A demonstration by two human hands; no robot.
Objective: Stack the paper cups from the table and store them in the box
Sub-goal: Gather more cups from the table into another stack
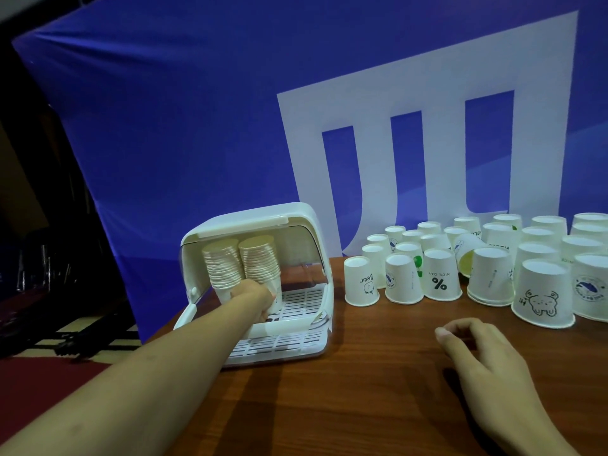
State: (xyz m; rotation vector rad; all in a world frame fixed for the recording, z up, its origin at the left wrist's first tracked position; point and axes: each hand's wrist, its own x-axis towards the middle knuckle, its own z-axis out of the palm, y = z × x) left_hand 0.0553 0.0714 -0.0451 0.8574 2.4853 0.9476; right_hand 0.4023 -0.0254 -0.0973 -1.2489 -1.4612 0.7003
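A white plastic box (316,232) with its lid raised stands at the table's left end. Two stacks of upside-down paper cups stand inside it. My left hand (255,299) reaches into the box and grips the lower part of the right stack (260,261); the left stack (222,266) stands beside it. Several loose paper cups (441,274), upside down, crowd the table's far right, one (468,255) lying on its side. My right hand (480,353) hovers over the table in front of them, fingers loosely curled, holding nothing.
The brown wooden table (345,390) runs from the box to the right edge of view. A blue and white banner (230,126) hangs directly behind it. The box's slotted tray (286,343) juts toward me. Left of the table lies dark floor.
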